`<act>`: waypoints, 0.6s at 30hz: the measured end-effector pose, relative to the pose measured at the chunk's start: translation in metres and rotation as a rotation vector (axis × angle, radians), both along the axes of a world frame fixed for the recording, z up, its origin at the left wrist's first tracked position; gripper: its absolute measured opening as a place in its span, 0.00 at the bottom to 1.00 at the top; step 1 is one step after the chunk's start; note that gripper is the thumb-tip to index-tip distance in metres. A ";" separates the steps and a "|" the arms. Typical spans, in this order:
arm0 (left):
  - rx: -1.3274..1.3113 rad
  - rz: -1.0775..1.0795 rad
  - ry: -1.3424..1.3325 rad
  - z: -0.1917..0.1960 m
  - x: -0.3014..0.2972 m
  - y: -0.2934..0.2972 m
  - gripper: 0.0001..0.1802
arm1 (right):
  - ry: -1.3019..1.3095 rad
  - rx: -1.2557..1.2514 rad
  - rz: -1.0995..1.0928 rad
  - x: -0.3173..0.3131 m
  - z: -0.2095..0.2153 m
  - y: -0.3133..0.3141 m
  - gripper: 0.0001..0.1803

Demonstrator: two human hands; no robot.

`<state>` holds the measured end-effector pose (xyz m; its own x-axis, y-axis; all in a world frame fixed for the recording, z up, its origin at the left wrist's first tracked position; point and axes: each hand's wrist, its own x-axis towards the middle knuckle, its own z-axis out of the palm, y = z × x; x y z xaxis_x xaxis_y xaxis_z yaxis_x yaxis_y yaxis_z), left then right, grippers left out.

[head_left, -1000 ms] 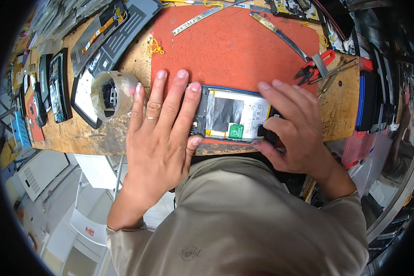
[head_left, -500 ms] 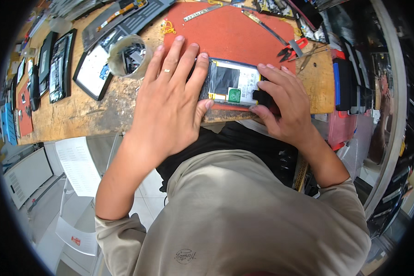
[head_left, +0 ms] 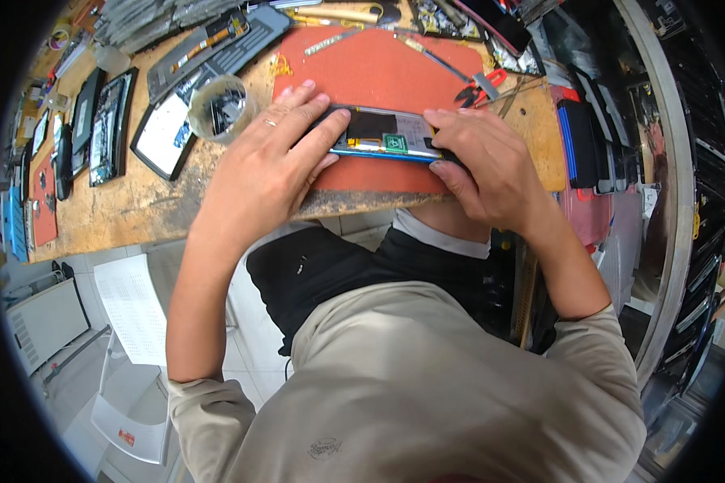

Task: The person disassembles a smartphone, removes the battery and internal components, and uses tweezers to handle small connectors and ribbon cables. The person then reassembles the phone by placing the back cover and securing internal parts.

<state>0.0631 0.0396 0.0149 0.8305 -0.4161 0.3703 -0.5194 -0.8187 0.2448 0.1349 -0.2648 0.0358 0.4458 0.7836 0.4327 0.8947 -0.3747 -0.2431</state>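
Note:
An opened phone (head_left: 387,135) with its back off lies on a red work mat (head_left: 379,68) at the near edge of a wooden bench. Its dark battery and a small green part show between my hands. My left hand (head_left: 270,165) lies flat over the phone's left end, a ring on one finger, fingers spread and pressing down. My right hand (head_left: 483,165) grips the phone's right end, thumb on the near edge and fingers curled over the top.
A roll of clear tape (head_left: 217,105) stands just left of my left hand. Several phone screens and frames (head_left: 105,125) lie along the bench's left side. Red-handled pliers (head_left: 479,87) and tweezers rest at the mat's far right. Stacked phones (head_left: 592,145) fill the right edge.
The view has tilted down and shifted, so the bench sits higher in the picture. Both hands stay on the phone; my left hand has slid slightly left, uncovering more of its middle.

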 end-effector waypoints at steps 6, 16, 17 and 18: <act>-0.285 0.018 -0.039 0.000 0.019 -0.010 0.22 | -0.031 0.157 -0.033 0.001 0.014 0.027 0.14; -0.367 -0.048 -0.317 0.003 0.045 -0.022 0.13 | 0.121 0.315 0.007 0.029 0.006 0.041 0.12; -0.294 -0.081 -0.373 0.005 0.047 -0.020 0.13 | 0.132 0.323 0.006 0.030 0.004 0.041 0.12; -0.223 -0.108 -0.432 0.006 0.049 -0.018 0.12 | 0.144 0.330 0.006 0.031 0.003 0.042 0.12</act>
<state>0.1116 0.0216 0.0211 0.5382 -0.3627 0.7608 -0.6910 -0.7067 0.1520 0.1660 -0.2227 0.0389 0.5166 0.6147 0.5960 0.8442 -0.2495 -0.4744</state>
